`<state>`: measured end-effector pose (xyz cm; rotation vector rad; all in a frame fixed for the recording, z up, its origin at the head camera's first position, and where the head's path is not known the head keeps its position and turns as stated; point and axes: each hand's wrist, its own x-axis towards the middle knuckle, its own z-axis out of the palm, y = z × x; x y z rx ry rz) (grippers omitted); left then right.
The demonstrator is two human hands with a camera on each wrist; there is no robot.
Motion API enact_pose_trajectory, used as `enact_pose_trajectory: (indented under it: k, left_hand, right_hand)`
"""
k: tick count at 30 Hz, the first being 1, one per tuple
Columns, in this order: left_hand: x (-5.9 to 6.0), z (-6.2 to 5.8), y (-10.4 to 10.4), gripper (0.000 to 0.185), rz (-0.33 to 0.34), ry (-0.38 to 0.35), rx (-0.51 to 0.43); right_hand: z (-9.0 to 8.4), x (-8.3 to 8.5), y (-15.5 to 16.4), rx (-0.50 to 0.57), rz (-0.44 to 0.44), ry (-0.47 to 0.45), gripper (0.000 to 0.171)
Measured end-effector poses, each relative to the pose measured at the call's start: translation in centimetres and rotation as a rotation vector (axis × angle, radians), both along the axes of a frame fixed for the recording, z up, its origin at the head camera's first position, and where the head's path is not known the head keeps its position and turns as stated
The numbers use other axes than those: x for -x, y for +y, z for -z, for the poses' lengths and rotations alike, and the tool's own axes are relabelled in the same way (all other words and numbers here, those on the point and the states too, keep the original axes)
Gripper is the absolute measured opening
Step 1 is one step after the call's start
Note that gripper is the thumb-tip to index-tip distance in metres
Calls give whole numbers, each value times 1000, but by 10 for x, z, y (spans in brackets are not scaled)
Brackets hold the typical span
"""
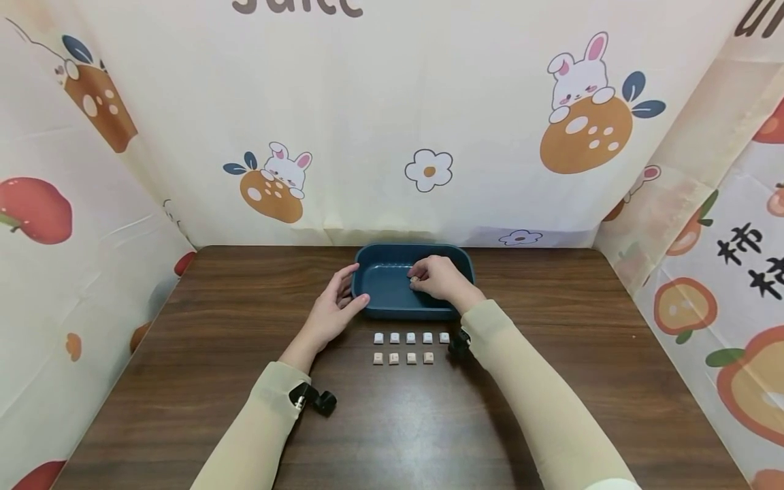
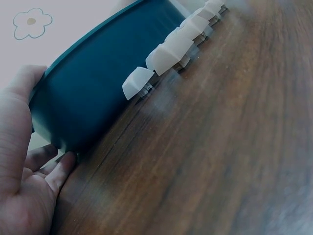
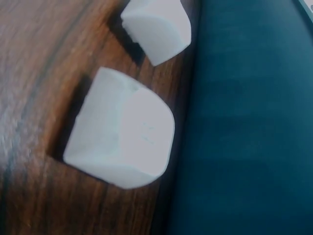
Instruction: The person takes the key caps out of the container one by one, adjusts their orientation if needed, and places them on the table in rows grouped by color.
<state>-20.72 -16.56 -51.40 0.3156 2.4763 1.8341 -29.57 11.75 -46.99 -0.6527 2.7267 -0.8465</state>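
Observation:
A blue-green rectangular tray (image 1: 392, 314) stands near the table's back edge. My left hand (image 1: 333, 309) rests against its left end, thumb at the near corner and a fingertip at the rim; the left wrist view shows lower fingers beside the tray's base. Inside the tray, my right hand (image 1: 437, 278) pinches a small pale keycap (image 1: 414, 280), partly hidden by the fingers. Two rows of keycaps lie in front of the tray: a whiter back row (image 1: 411, 337) and a creamier front row (image 1: 411, 358). The right wrist view shows a white keycap (image 3: 122, 129) close up, but not the hand.
The dark wooden table (image 1: 392, 429) extends to both sides and toward me. Behind the tray hangs a printed cloth (image 1: 367, 102), with more cloth at left and right. Small black wrist devices (image 1: 314, 398) sit on both sleeves.

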Motion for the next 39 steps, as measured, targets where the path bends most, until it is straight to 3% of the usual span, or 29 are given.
enact_pose_trajectory:
  k: [11, 25, 31, 39]
  left_hand:
    - [1, 2, -1, 70, 4, 20, 11]
    - [-2, -1, 0, 69, -5, 11, 11]
    - [-2, -2, 1, 70, -9, 5, 17]
    - [-3, -3, 1, 69, -7, 3, 18]
  right_hand:
    - [-7, -3, 1, 53, -16, 41, 17]
    - [-46, -34, 11, 207, -21, 92, 19]
    - [-47, -45, 21, 267, 8, 99, 21]
    - [-41, -69, 40, 388, -29, 170, 23]
